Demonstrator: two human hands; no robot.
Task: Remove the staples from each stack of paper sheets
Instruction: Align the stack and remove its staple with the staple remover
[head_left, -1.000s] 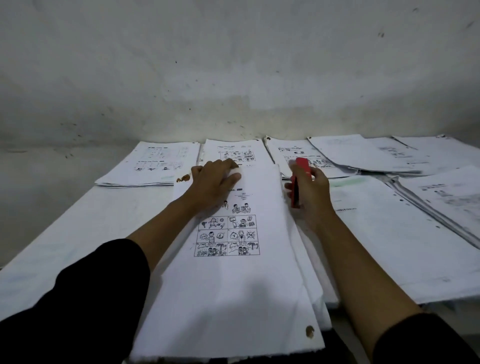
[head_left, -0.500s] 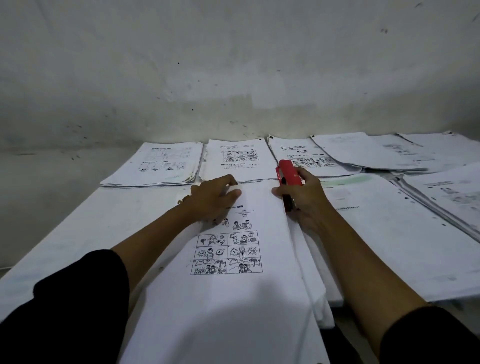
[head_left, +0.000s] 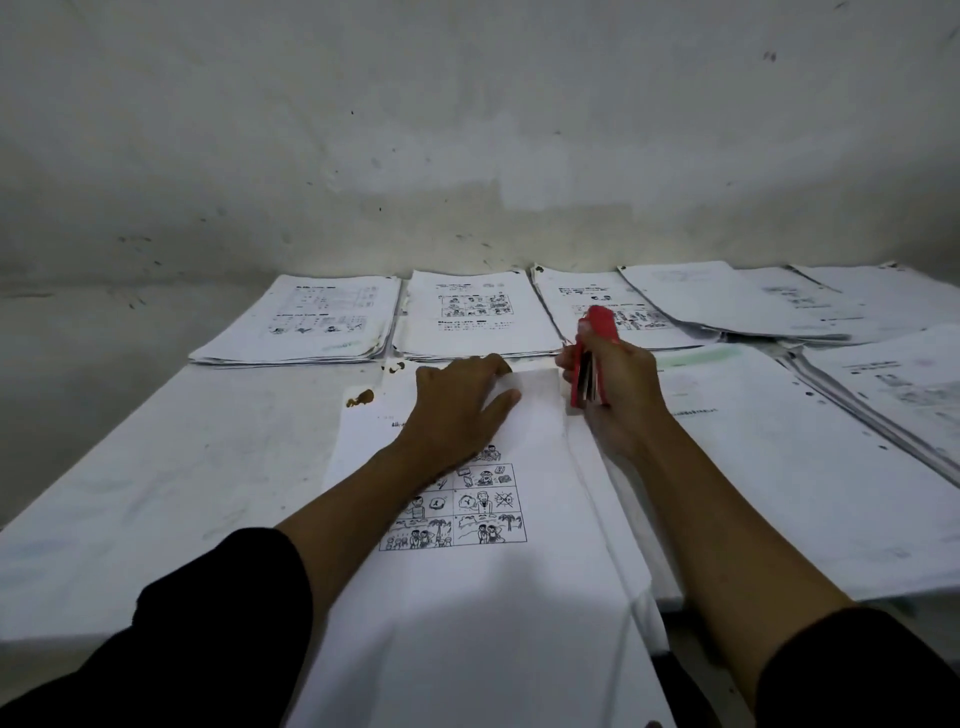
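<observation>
Right hand (head_left: 615, 395) is gripping a red staple remover (head_left: 592, 358), upright, at the top right corner of the front paper stack (head_left: 467, 597). Left hand (head_left: 457, 410) is lying flat, fingers straight, pressing that stack's top sheet. More paper stacks (head_left: 467, 317) are lying behind on the table (head_left: 156, 467).

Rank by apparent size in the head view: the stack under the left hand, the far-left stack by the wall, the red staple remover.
1. Stack under the left hand, though nearness to the camera enlarges it.
2. Far-left stack.
3. Red staple remover.
</observation>
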